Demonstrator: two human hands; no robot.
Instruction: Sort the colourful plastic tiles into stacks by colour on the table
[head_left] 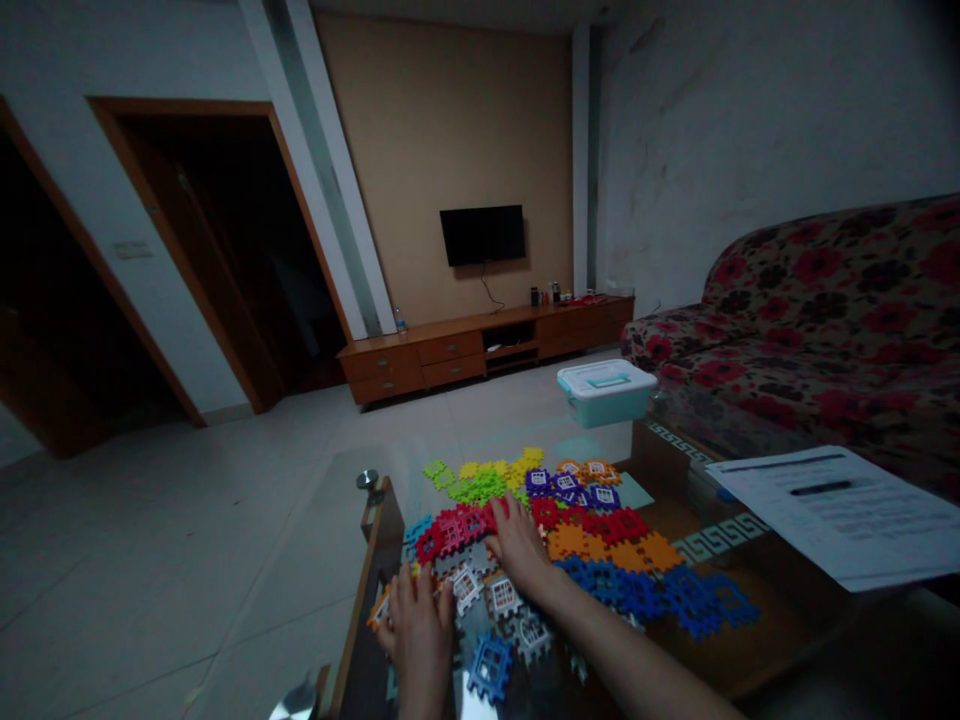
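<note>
Notched plastic building pieces, sorted loosely by colour, lie on the glass coffee table. My left hand (421, 625) rests at the near left, fingers slightly apart, beside an orange piece (380, 608) and a white window piece (465, 588). Reaching farther in, my right hand (519, 545) has its fingertips at the red and pink pieces (459, 530), thumb apart from the fingers. Neither hand shows a piece clearly gripped; what lies under the fingertips is hidden. Closer to me are a blue window piece (490, 666) and a grey-white one (532, 636).
Green pieces (480, 486), purple pieces (566, 485), orange pieces (611, 548) and dark blue pieces (694, 598) spread across the table. Printed paper (840, 525) with a pen (821, 488) lies at right. Beyond stands a lidded teal box (607, 400), near a flowered sofa (810, 290).
</note>
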